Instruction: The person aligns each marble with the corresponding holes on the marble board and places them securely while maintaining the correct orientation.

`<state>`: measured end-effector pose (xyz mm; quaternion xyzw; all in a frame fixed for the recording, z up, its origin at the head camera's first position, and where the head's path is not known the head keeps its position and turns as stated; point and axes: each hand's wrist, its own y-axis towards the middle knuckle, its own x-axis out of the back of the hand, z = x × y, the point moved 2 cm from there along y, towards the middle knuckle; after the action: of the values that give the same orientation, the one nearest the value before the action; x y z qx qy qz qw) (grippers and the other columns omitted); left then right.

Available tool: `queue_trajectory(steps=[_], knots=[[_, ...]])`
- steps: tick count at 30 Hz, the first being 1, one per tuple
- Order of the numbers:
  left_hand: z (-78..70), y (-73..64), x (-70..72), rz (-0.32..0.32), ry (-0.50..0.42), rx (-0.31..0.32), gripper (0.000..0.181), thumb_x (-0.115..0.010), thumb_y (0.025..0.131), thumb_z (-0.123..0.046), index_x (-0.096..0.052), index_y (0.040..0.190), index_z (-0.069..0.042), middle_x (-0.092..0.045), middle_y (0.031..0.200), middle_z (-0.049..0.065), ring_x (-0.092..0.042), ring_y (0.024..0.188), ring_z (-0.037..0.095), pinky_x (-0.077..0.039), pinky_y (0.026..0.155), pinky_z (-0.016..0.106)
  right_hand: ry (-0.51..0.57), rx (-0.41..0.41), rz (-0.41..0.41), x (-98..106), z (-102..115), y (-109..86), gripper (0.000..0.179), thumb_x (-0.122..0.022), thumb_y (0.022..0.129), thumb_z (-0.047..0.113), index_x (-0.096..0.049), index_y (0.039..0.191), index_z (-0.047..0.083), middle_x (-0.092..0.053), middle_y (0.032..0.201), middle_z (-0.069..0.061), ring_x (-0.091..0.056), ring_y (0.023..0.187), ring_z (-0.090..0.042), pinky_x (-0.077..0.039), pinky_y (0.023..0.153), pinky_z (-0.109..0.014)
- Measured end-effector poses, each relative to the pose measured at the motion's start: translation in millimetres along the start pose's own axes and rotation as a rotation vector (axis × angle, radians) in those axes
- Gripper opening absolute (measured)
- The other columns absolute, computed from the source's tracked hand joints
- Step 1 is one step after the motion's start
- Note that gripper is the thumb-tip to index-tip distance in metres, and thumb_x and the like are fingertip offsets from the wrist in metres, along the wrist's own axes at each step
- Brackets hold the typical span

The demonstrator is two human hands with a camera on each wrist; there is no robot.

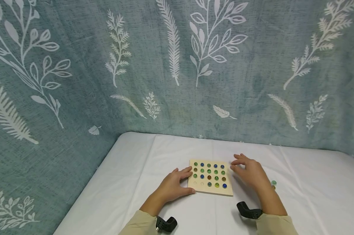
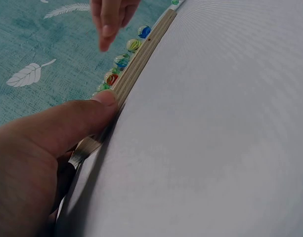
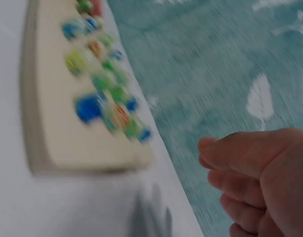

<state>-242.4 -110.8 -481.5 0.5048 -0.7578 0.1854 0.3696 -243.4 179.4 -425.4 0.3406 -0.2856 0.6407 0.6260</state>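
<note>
A pale wooden board (image 1: 205,189) lies on the table with rows of coloured glass marbles (image 1: 209,177) in its hollows. Two hollows at its near left corner are bare. My left hand (image 1: 174,185) holds the board's left end, its thumb (image 2: 106,98) against the near edge and its fingers by the left edge. Just off the board's right side hovers my right hand (image 1: 249,171), loosely bent. Nothing shows between its thumb and fingers in the right wrist view, where the board and marbles are blurred.
Two loose marbles (image 1: 274,182) lie on the white cloth (image 1: 306,186) to the right of my right forearm. Behind the table hangs a blue-green curtain (image 1: 253,107) with white leaf prints. Each wrist bears a black camera mount (image 1: 166,224).
</note>
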Motion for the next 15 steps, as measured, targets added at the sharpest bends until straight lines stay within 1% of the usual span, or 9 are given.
queue_trajectory(steps=[3, 5, 7, 9, 10, 12, 14, 15], knots=[[0.6, 0.4, 0.9, -0.003, -0.001, -0.001, 0.07, -0.083, 0.075, -0.046, -0.061, 0.136, -0.02, -0.044, 0.151, -0.015, -0.034, 0.143, 0.04, -0.032, 0.116, 0.056, -0.017, -0.076, 0.022, 18.6, -18.7, -4.7, 0.037, -0.062, 0.096, 0.031, -0.069, 0.118, 0.001, -0.044, 0.15, -0.02, -0.031, 0.14, -0.048, -0.033, 0.108, -0.067], [0.9, 0.6, 1.0, -0.002, -0.004, -0.005, 0.07, -0.083, 0.075, -0.046, -0.061, 0.136, -0.02, -0.044, 0.151, -0.015, -0.034, 0.144, 0.04, -0.032, 0.116, 0.055, -0.03, -0.13, 0.045, 30.3, -31.3, -8.6, 0.041, -0.061, 0.096, 0.034, -0.068, 0.12, 0.001, -0.042, 0.151, -0.022, -0.033, 0.137, -0.051, -0.04, 0.102, -0.065], [0.9, 0.9, 0.8, 0.0, -0.013, -0.006, 0.069, -0.083, 0.075, -0.045, -0.062, 0.136, -0.02, -0.044, 0.151, -0.015, -0.034, 0.144, 0.04, -0.032, 0.117, 0.055, -0.028, -0.191, 0.065, 41.7, -44.7, -12.6, 0.043, -0.059, 0.096, 0.034, -0.067, 0.121, 0.0, -0.039, 0.151, -0.024, -0.049, 0.123, -0.05, -0.05, 0.09, -0.059], [0.8, 1.0, 0.2, 0.002, -0.017, -0.005, 0.069, -0.083, 0.075, -0.046, -0.062, 0.136, -0.02, -0.044, 0.151, -0.015, -0.034, 0.144, 0.039, -0.031, 0.117, 0.055, -0.042, -0.249, 0.077, 52.9, -57.5, -16.6, 0.043, -0.056, 0.097, 0.032, -0.066, 0.123, 0.0, -0.04, 0.149, -0.028, -0.051, 0.117, -0.051, -0.051, 0.083, -0.054], [0.7, 1.0, -0.1, 0.002, -0.018, -0.006, 0.069, -0.083, 0.075, -0.046, -0.062, 0.136, -0.02, -0.044, 0.151, -0.014, -0.034, 0.144, 0.04, -0.031, 0.117, 0.056, -0.046, -0.278, 0.081, 57.8, -63.2, -18.8, 0.042, -0.054, 0.096, 0.03, -0.065, 0.123, -0.001, -0.043, 0.147, -0.028, -0.053, 0.112, -0.05, -0.052, 0.079, -0.051], [0.4, 1.0, -0.8, 0.004, -0.015, -0.003, 0.069, -0.083, 0.075, -0.047, -0.062, 0.136, -0.02, -0.044, 0.151, -0.014, -0.034, 0.144, 0.039, -0.031, 0.117, 0.056, -0.041, -0.34, 0.088, 64.8, -74.0, -22.1, 0.041, -0.053, 0.095, 0.028, -0.065, 0.123, -0.001, -0.05, 0.139, -0.03, -0.055, 0.106, -0.049, -0.051, 0.077, -0.051], [0.1, 0.7, -1.4, 0.003, -0.016, -0.004, 0.069, -0.083, 0.075, -0.046, -0.062, 0.136, -0.02, -0.044, 0.151, -0.014, -0.034, 0.144, 0.039, -0.031, 0.117, 0.056, -0.054, -0.384, 0.08, 69.2, -81.4, -24.4, 0.04, -0.055, 0.094, 0.027, -0.066, 0.121, 0.0, -0.057, 0.129, -0.03, -0.05, 0.114, -0.051, -0.05, 0.081, -0.054], [-0.3, 0.6, -1.7, 0.003, -0.014, -0.004, 0.069, -0.083, 0.075, -0.046, -0.062, 0.136, -0.02, -0.044, 0.151, -0.015, -0.034, 0.144, 0.038, -0.031, 0.117, 0.055, -0.045, -0.408, 0.076, 69.8, -84.4, -25.3, 0.039, -0.057, 0.093, 0.027, -0.067, 0.119, -0.001, -0.059, 0.123, -0.03, -0.052, 0.111, -0.05, -0.05, 0.08, -0.055]])
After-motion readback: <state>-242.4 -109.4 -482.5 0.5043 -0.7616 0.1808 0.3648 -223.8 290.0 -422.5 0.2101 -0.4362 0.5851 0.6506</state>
